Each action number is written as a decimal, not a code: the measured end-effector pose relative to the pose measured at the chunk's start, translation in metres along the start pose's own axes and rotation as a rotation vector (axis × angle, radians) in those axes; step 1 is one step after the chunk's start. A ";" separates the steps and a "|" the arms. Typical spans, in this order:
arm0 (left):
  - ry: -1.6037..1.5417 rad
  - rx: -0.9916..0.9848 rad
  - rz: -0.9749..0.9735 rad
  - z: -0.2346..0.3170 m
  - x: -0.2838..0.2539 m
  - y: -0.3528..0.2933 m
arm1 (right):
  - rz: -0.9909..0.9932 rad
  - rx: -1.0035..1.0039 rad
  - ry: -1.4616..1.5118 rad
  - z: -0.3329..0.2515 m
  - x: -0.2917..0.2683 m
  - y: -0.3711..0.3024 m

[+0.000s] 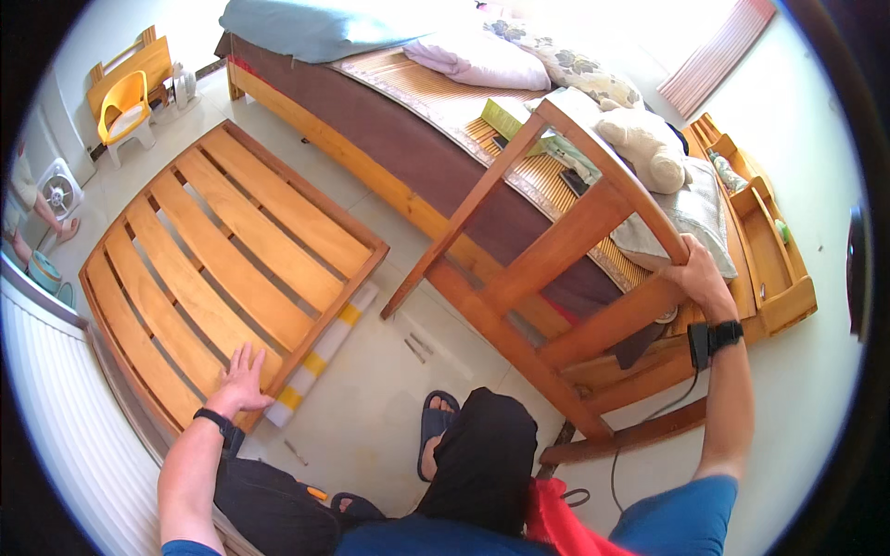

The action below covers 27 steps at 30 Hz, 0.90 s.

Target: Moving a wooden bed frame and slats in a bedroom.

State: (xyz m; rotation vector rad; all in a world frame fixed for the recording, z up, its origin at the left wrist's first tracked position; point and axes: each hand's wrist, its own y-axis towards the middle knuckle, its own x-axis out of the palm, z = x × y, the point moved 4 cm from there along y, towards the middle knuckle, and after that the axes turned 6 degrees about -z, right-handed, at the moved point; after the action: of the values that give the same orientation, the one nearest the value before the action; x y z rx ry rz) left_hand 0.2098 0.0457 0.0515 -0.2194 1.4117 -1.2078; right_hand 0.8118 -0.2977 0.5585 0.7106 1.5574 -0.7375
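Observation:
My left hand [243, 378] lies with spread fingers on the near corner of a slatted wooden panel [218, 227]. That panel has a dark frame and several lighter, slightly curved slats. My right hand [697, 278] is wrapped around the upper rail of a reddish-brown wooden end frame [556, 250], which stands tilted between me and the bed. Under the panel's near edge runs a yellow-and-white foam strip [320, 357]. A few small thin metal pieces [419, 346] lie on the tiles between panel and frame.
A bed [371, 120] with a mat, pillows and a plush toy stretches across the back. At far left stand a yellow child's chair [125, 107] and a white fan [60, 190], beside another person's leg [44, 208]. A black cable [614, 463] hangs from my right wrist.

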 end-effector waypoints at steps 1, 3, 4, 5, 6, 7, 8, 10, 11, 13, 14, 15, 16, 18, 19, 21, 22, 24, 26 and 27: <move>0.012 -0.003 -0.019 0.000 0.002 -0.001 | 0.014 -0.013 -0.028 -0.004 -0.002 -0.007; 0.024 -0.012 -0.067 -0.011 0.010 0.005 | -0.049 -0.042 -0.067 -0.026 0.002 -0.016; 0.027 -0.017 -0.070 -0.015 0.009 0.008 | -0.110 -0.078 -0.107 -0.036 0.003 -0.018; 0.022 -0.010 -0.110 -0.013 0.013 0.006 | -0.124 -0.071 -0.113 -0.036 -0.005 -0.023; 0.018 -0.011 -0.149 -0.006 0.004 -0.003 | -0.137 -0.157 -0.152 -0.040 -0.010 -0.027; 0.006 -0.032 -0.211 0.003 -0.008 -0.004 | -0.153 -0.243 -0.188 -0.042 -0.011 -0.030; 0.003 -0.048 -0.229 0.002 -0.017 0.005 | -0.176 -0.251 -0.182 -0.045 -0.009 -0.031; -0.029 -0.023 -0.155 -0.004 -0.021 0.019 | -0.042 -0.232 -0.074 -0.051 -0.010 -0.037; -0.100 -0.065 -0.170 0.004 -0.031 0.022 | -0.008 -0.238 -0.088 -0.049 -0.016 -0.039; -0.249 -0.084 -0.070 0.030 -0.043 0.016 | 0.088 -0.314 -0.190 -0.042 -0.023 -0.047; -0.326 -0.050 0.037 0.060 -0.056 0.002 | 0.056 -0.304 -0.187 -0.043 -0.029 -0.046; -0.392 0.018 0.111 0.090 -0.070 -0.015 | 0.044 -0.291 -0.151 -0.050 -0.035 -0.047; -0.452 0.090 0.186 0.128 -0.095 -0.038 | 0.035 -0.271 -0.113 -0.056 -0.044 -0.051; -0.513 0.125 0.248 0.188 -0.112 -0.087 | 0.021 -0.297 -0.083 -0.057 -0.060 -0.056; -0.633 0.114 0.193 0.223 -0.124 -0.113 | 0.030 -0.318 -0.101 -0.058 -0.070 -0.057; -0.726 0.077 0.126 0.282 -0.148 -0.172 | 0.004 -0.320 -0.039 -0.055 -0.083 -0.062; -0.857 0.139 0.116 0.309 -0.157 -0.202 | -0.009 -0.324 -0.025 -0.055 -0.090 -0.068; -0.968 0.192 0.080 0.352 -0.177 -0.259 | -0.052 -0.292 -0.001 -0.052 -0.102 -0.088; -1.310 0.216 0.004 0.385 -0.205 -0.308 | -0.087 -0.262 0.022 -0.050 -0.114 -0.104; -1.397 0.193 -0.032 0.400 -0.231 -0.333 | -0.127 -0.263 0.062 -0.047 -0.118 -0.112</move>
State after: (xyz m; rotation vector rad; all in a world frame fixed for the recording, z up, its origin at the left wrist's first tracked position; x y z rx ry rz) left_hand 0.4343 -0.1401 0.5405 -0.7638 0.0710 -0.8397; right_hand 0.7065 -0.3328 0.6872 0.4474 1.7295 -0.5928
